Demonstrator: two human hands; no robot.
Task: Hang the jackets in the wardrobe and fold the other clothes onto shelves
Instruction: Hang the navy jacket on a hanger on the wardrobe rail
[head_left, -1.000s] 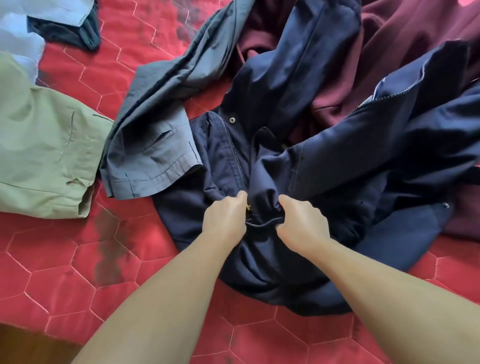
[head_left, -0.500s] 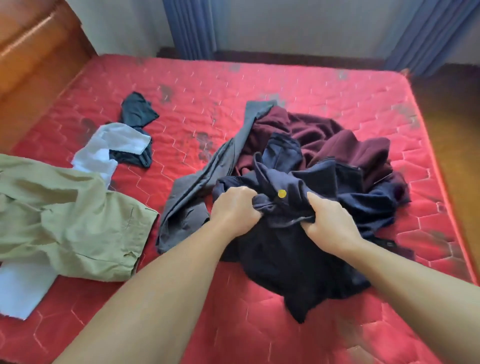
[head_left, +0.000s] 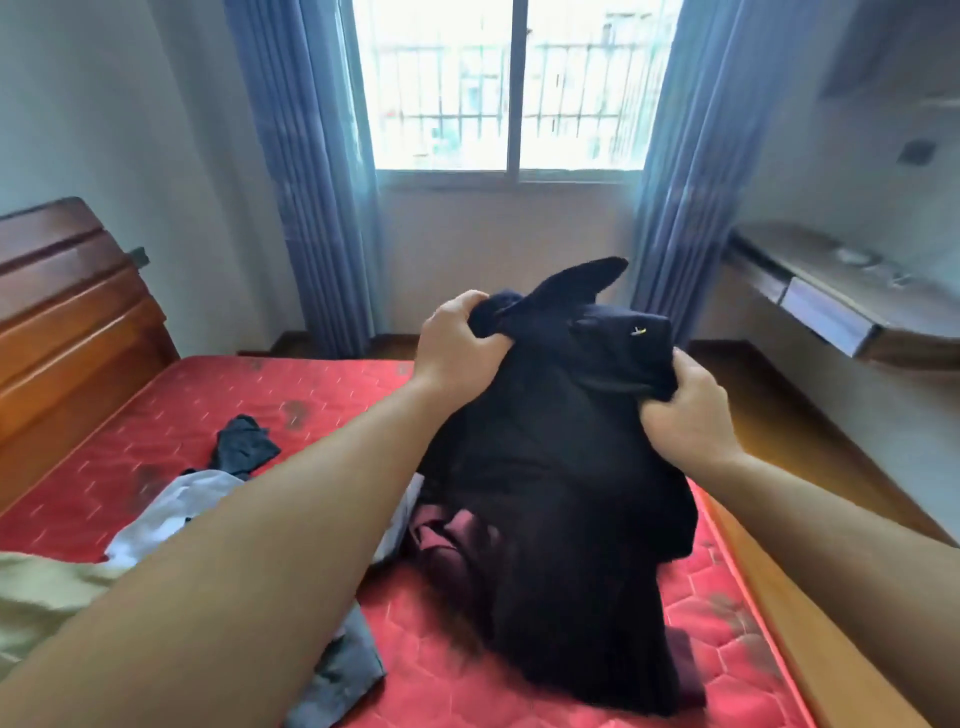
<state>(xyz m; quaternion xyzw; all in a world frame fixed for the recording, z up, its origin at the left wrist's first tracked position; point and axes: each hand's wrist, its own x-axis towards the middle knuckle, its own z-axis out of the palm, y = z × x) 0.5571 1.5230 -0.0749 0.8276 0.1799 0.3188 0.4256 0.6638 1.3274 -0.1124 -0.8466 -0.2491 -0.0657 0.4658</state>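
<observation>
A dark navy jacket (head_left: 561, 467) hangs lifted above the red mattress (head_left: 322, 395), its lower part still trailing on the bed. My left hand (head_left: 457, 343) grips the jacket's top edge on the left. My right hand (head_left: 685, 410) grips its top edge on the right. A maroon garment (head_left: 441, 540) lies partly under the jacket. On the left of the bed lie grey trousers (head_left: 343, 670), a white garment (head_left: 166, 509), a dark small garment (head_left: 241, 449) and an olive garment (head_left: 41, 597). The wardrobe is out of view.
A wooden headboard (head_left: 67, 322) stands at the left. A window (head_left: 509, 83) with blue curtains (head_left: 306, 171) is straight ahead. A wall-mounted desk with a drawer (head_left: 826, 306) sits at the right, above the wooden floor (head_left: 810, 441).
Both hands have raised the navy jacket off the pile, up and away from the mattress. My view has tilted up from the bed to the window.
</observation>
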